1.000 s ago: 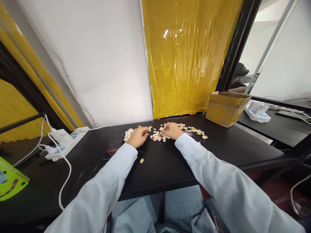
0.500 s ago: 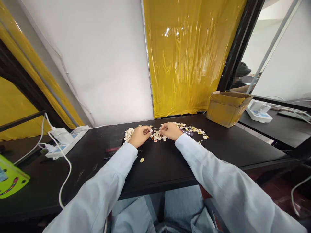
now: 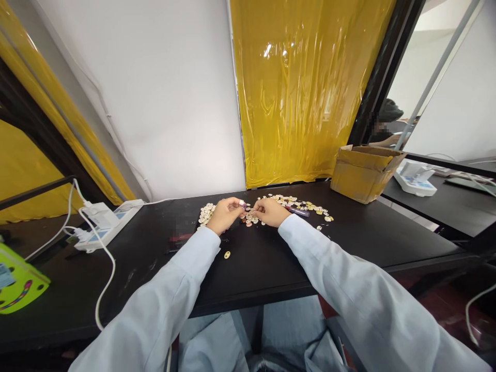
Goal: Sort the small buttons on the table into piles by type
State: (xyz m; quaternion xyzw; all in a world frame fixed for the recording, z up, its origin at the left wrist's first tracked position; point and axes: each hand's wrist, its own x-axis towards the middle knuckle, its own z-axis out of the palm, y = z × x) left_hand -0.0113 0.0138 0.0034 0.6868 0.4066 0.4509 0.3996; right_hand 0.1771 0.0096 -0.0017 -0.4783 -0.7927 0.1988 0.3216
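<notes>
My left hand (image 3: 225, 215) is closed in a pinch, with a small pale and purplish piece (image 3: 243, 203) at its fingertips. Facing it, a short gap away, my right hand (image 3: 272, 212) also pinches its thumb and finger together; whatever is between them is too small to make out. Below and between the fingertips lies a loose heap of small pale oval button-like pieces (image 3: 249, 219) with dark marks. More such pieces (image 3: 206, 214) are massed left of my left hand. Beyond my right hand a yellowish and white scatter (image 3: 289, 200) spreads out. A dark purple stick-like thing (image 3: 299, 211) lies beside my right hand.
A single oval piece (image 3: 227, 254) lies nearer me on the black table (image 3: 263, 268). An opened cardboard box (image 3: 362, 178) stands at the back right. On the left are a power strip (image 3: 112, 225) with white cables and a green container (image 3: 21, 279). Another person (image 3: 387, 121) is at far right.
My left fingers have lifted slightly and turned, showing more of the small piece. My right fingers have shifted a little. The whole view has drifted slightly.
</notes>
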